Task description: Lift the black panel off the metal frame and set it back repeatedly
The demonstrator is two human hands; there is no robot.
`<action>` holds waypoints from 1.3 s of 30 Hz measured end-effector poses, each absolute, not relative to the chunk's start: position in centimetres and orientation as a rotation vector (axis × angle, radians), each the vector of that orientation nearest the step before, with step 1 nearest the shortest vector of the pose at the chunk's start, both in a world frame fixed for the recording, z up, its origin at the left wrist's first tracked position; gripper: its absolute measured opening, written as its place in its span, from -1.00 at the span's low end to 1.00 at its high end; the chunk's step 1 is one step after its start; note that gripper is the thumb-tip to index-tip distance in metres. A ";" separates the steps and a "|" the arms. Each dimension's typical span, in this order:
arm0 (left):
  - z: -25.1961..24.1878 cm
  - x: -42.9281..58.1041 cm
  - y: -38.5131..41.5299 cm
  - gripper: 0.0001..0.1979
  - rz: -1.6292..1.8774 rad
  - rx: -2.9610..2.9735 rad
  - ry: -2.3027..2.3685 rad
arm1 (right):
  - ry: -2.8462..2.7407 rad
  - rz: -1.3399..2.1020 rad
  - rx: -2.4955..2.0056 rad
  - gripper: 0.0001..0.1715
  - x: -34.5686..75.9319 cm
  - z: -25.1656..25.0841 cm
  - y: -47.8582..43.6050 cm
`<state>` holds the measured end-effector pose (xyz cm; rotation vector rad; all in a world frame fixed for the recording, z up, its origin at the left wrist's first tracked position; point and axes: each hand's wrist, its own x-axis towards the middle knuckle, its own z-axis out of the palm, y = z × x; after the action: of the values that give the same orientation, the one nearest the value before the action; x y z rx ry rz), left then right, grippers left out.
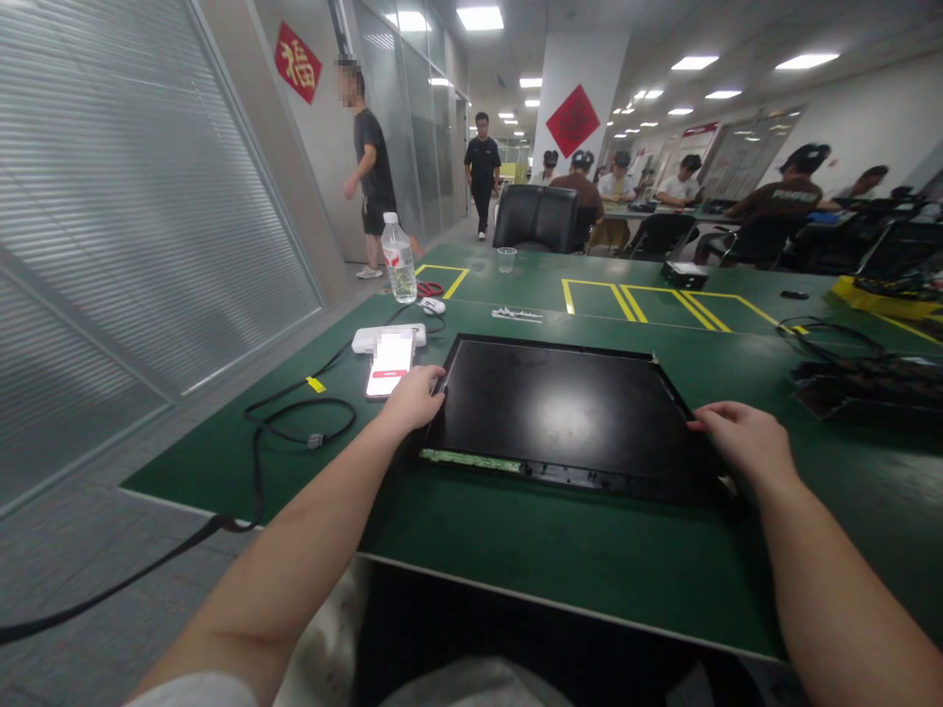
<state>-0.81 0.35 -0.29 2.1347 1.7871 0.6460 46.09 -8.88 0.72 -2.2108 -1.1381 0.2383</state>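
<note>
A black display panel [560, 407] lies flat on the green table in front of me, its dark screen facing up and reflecting a bright spot. Along its near edge runs a narrow green circuit board [471, 460]. My left hand [416, 400] is closed on the panel's left edge, close to a lit phone [390, 363]. On the opposite side my right hand [748, 442] pinches the right edge between thumb and fingers. The undersides of both grips are hidden.
Left of the panel are a white power strip [360, 340], a black cable [256, 462], a water bottle [399, 260] and red-handled scissors [429, 290]. A plastic cup [506, 259] stands farther back. Dark cables and parts [869, 383] lie at right. Several people are beyond the table.
</note>
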 end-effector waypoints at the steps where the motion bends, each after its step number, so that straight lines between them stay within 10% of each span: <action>1: -0.1 -0.8 0.2 -0.53 0.602 2.132 1.828 | -1.146 0.236 -2.208 -0.81 46.2 0.6 -8.8; 20: 1.8 0.5 -1.5 -0.63 -0.004 2.200 2.116 | -1.125 0.246 -2.227 -0.86 46.0 0.8 -8.7; 39: 1.7 -0.7 -0.1 -0.75 0.782 1.844 2.012 | -1.092 0.310 -2.232 -0.82 45.9 0.7 -8.8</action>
<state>-0.71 -0.08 1.71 1.8443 2.0115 0.7825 45.87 -8.80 0.66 -2.2319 -1.0915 0.3105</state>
